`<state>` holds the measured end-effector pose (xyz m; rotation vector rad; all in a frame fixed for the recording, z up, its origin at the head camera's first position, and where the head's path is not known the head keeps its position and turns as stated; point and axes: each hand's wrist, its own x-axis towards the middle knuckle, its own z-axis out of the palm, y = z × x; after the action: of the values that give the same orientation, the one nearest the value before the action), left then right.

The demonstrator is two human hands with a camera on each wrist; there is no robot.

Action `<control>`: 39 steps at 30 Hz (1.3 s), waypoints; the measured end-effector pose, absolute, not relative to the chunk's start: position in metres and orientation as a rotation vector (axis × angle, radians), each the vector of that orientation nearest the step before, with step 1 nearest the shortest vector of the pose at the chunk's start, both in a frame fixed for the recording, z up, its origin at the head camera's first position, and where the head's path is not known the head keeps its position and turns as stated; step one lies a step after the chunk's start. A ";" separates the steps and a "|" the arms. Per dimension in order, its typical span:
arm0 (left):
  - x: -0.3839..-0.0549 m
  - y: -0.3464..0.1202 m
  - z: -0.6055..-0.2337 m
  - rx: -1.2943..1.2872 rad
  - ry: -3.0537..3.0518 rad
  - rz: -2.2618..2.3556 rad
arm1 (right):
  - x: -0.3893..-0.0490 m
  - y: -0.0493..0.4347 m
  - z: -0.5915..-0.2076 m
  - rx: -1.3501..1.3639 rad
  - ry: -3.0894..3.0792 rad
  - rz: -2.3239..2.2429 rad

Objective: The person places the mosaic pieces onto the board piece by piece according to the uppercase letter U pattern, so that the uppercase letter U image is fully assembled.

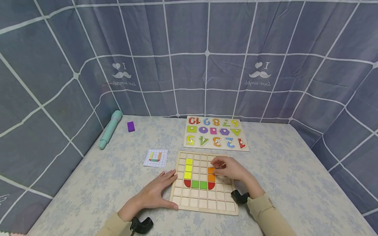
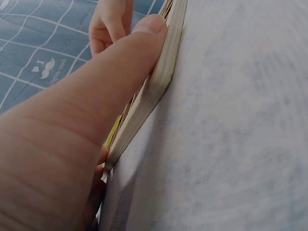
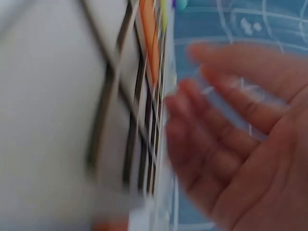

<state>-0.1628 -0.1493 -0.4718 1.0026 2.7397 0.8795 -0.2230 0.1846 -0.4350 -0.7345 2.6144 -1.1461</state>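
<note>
A wooden grid board (image 1: pixel 206 205) lies on the cloth, bearing a U of tiles. Its left side has yellow tiles (image 1: pixel 188 168), its base has green tiles (image 1: pixel 195 184) between red rounded corner tiles (image 1: pixel 211 186), and orange tiles (image 1: pixel 211 178) form its right side. My left hand (image 1: pixel 155 193) rests against the board's left edge, fingers spread. In the left wrist view, its thumb (image 2: pixel 150 24) lies along the rim. Over the orange tiles hovers my right hand (image 1: pixel 230 168), fingers loosely bent. No tile shows between its fingers in the right wrist view; its fingertips partly cover the upper orange tile.
A pattern card (image 1: pixel 155 158) showing a similar U lies left of the board. Behind the board sits a number and shape puzzle (image 1: pixel 215 133). A purple block (image 1: pixel 131 126) and a teal tube-shaped object (image 1: pixel 110 129) are at the back left. Grey checked curtain (image 1: pixel 189 72) surrounds the table.
</note>
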 end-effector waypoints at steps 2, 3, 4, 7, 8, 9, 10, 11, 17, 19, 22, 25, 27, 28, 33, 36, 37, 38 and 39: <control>-0.163 -0.149 -0.472 1.002 2.740 0.878 | -0.222 0.190 -0.429 -0.720 2.605 -1.149; -0.163 -0.149 -0.472 1.000 2.740 0.877 | -0.222 0.193 -0.427 -0.718 2.599 -1.149; -0.163 -0.149 -0.472 0.999 2.740 0.875 | -0.222 0.197 -0.424 -0.717 2.594 -1.148; -0.162 -0.149 -0.472 0.999 2.739 0.878 | -0.223 0.208 -0.419 -0.728 2.560 -1.170; -0.162 -0.149 -0.472 1.000 2.739 0.881 | -0.223 0.212 -0.417 -0.731 2.546 -1.182; -0.162 -0.149 -0.472 1.002 2.740 0.882 | -0.223 0.216 -0.416 -0.733 2.531 -1.197; -0.162 -0.149 -0.471 1.004 2.740 0.884 | -0.223 0.220 -0.415 -0.733 2.520 -1.212; -0.162 -0.149 -0.471 1.006 2.740 0.886 | -0.224 0.223 -0.414 -0.731 2.508 -1.229; -0.163 -0.149 -0.472 1.006 2.742 0.880 | -0.226 0.240 -0.415 -0.713 2.468 -1.289; -0.163 -0.149 -0.472 1.006 2.743 0.877 | -0.226 0.244 -0.417 -0.707 2.453 -1.298; -0.163 -0.149 -0.472 1.007 2.742 0.874 | -0.227 0.249 -0.421 -0.699 2.418 -1.318; -0.163 -0.149 -0.472 1.008 2.742 0.874 | -0.228 0.253 -0.425 -0.708 2.383 -1.336; -0.163 -0.149 -0.472 1.009 2.743 0.873 | -0.228 0.255 -0.427 -0.710 2.372 -1.337; -0.163 -0.149 -0.472 1.010 2.744 0.872 | -0.228 0.256 -0.428 -0.708 2.366 -1.337; -0.162 -0.149 -0.472 1.009 2.746 0.874 | -0.228 0.260 -0.433 -0.669 2.338 -1.326; -0.163 -0.149 -0.472 1.010 2.748 0.873 | -0.229 0.262 -0.435 -0.669 2.314 -1.322; -0.163 -0.149 -0.472 1.010 2.749 0.872 | -0.228 0.262 -0.436 -0.668 2.309 -1.317; -0.163 -0.149 -0.472 1.010 2.750 0.870 | -0.228 0.263 -0.436 -0.672 2.302 -1.317; -0.163 -0.149 -0.472 1.008 2.750 0.869 | -0.228 0.264 -0.437 -0.679 2.290 -1.319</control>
<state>-0.1626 -0.1493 -0.4721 1.0076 2.7503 0.8691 -0.2282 0.2638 -0.4371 -0.6786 2.2896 -1.3189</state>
